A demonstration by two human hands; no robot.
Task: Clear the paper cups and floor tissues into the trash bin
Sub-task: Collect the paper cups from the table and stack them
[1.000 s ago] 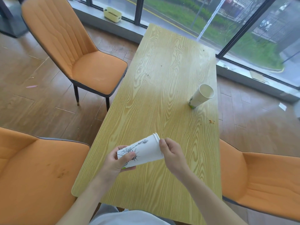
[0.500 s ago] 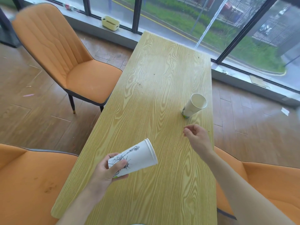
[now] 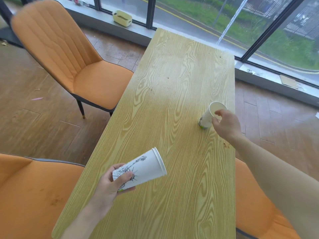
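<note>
A white paper cup with a black line drawing [image 3: 143, 168] lies tilted in my left hand [image 3: 110, 185], low over the near part of the wooden table [image 3: 172, 100], its mouth pointing right. A second paper cup [image 3: 209, 116] stands on the table near the right edge. My right hand [image 3: 226, 123] is at that cup's rim, forefinger over the mouth and thumb on the outside wall, still slightly apart. A white scrap of tissue [image 3: 317, 115] lies on the floor at the far right edge. No trash bin is in view.
Orange chairs stand at the far left [image 3: 77, 66], near left [image 3: 34, 195] and near right [image 3: 255, 213] of the table. A pale yellow box [image 3: 122, 17] sits on the window ledge. A pink scrap [image 3: 37, 98] lies on the wooden floor at left.
My right hand let go of the printed cup, reached forward and right, and now sits at the second cup's rim. My left hand kept the printed cup.
</note>
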